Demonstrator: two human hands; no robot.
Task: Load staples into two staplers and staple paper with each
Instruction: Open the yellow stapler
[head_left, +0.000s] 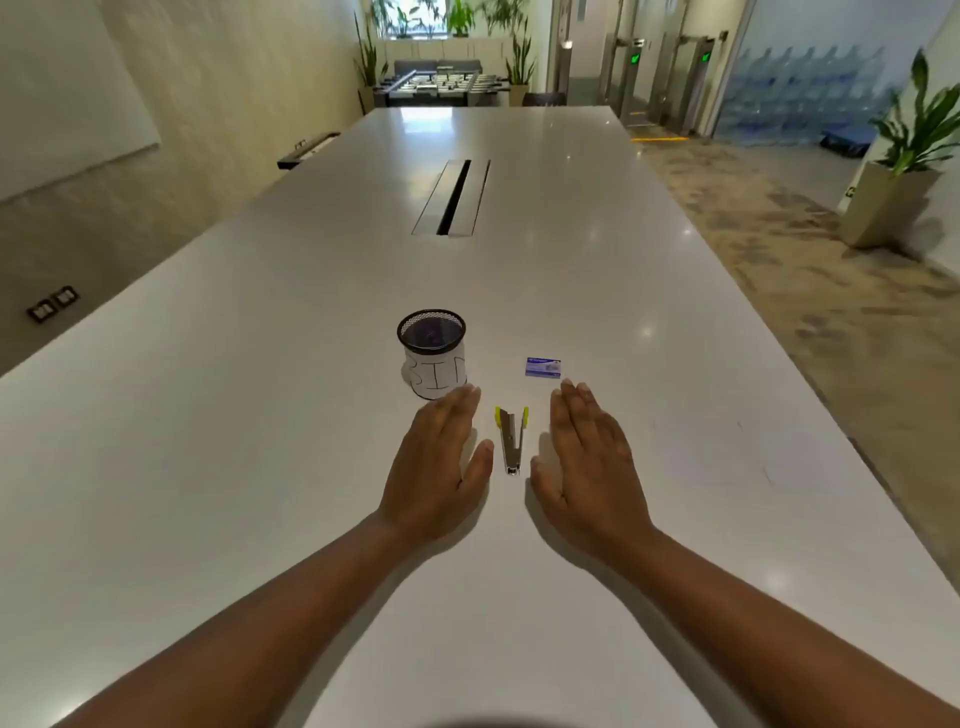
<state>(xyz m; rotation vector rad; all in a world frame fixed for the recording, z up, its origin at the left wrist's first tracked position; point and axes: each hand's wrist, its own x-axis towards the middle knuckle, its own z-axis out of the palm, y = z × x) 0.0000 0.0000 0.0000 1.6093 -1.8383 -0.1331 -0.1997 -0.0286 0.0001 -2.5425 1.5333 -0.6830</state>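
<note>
I stand at a long, glossy white table (260, 467) with a metal cable slot (453, 197) down its middle, in a bright office room with potted plants (906, 156), patterned carpet and a foosball table (439, 83) at the far end. A black mesh cup (431, 353) wrapped in lettered white paper stands near my left fingertips, its contents unclear, and a small blue staple box (543, 367) lies closed just beyond my right fingertips. My left hand (441, 462) and right hand (589, 462) rest flat and spread, holding nothing, on either side of the opened metal stapler (511, 439) with yellow tips, which lies between them untouched.
</note>
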